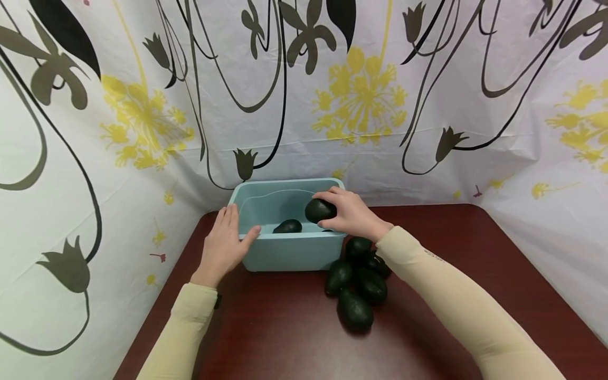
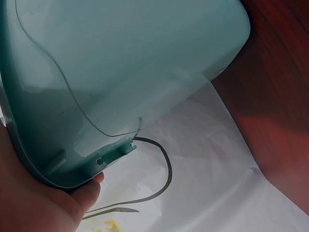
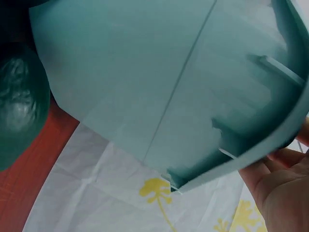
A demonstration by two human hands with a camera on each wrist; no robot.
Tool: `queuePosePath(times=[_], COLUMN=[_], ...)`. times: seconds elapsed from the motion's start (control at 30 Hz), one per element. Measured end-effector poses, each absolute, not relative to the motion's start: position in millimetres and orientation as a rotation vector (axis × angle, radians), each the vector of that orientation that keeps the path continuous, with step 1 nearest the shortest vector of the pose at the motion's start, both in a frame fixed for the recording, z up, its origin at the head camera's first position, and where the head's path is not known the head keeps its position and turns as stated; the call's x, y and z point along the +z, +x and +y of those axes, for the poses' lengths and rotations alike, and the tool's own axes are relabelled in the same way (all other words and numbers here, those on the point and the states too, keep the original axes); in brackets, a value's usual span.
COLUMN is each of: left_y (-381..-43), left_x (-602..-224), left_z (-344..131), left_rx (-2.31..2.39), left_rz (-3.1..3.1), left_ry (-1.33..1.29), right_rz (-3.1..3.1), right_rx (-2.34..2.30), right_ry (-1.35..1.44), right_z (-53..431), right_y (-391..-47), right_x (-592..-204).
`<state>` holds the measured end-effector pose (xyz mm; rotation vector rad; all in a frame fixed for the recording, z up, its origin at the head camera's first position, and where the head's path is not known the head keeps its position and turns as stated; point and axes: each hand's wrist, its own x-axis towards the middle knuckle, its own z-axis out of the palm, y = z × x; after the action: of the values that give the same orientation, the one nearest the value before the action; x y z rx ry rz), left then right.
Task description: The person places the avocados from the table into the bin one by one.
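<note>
In the head view, a light blue plastic bin (image 1: 292,253) stands at the far side of the table. My left hand (image 1: 223,245) rests at its front left corner, fingers straight along the left rim and thumb spread over the front rim. My right hand (image 1: 353,214) holds a dark green avocado (image 1: 319,210) between fingers and thumb, over the right part of the bin. Inside the bin lies another avocado (image 1: 287,226), partly hidden by the front wall. The left wrist view shows the left hand (image 2: 48,203) against the bin's rim (image 2: 34,174).
Several avocados (image 1: 355,310) lie in a cluster on the dark red table (image 1: 285,327), by the bin's front right corner and beneath the right forearm. A patterned white cloth (image 1: 380,174) hangs behind and beside the table.
</note>
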<state>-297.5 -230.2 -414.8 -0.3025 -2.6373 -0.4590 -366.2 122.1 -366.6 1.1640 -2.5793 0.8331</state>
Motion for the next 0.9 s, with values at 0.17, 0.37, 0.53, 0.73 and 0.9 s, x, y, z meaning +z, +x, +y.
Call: queuePosePath(times=[0.17,0.37,0.53,0.73,0.9], left_y=[-298,-298,-298,-297,-297], left_x=[-415,-416,-416,-417,-416], left_z=[-230,-231,-230,-230,-230], left_rx=[-0.458,-0.452,-0.475,-0.47,-0.462], left_rz=[-2.642,-2.657,-2.643,-2.632,-2.628], left_ry=[-0.3,-0.292,-0.292,-0.291,-0.294], right_rz=[-2.647,-2.716,-2.765,-2.776,-2.785], right_rx=[0.804,0.713,0.611,0.578,0.583], right_ry=[1.135,1.133,1.175,1.222,1.214], right_z=[117,112,108,106,106], right_y=[-372,-380,-382,-382,-382], right_x=[-368,-366,-362,-362,-363])
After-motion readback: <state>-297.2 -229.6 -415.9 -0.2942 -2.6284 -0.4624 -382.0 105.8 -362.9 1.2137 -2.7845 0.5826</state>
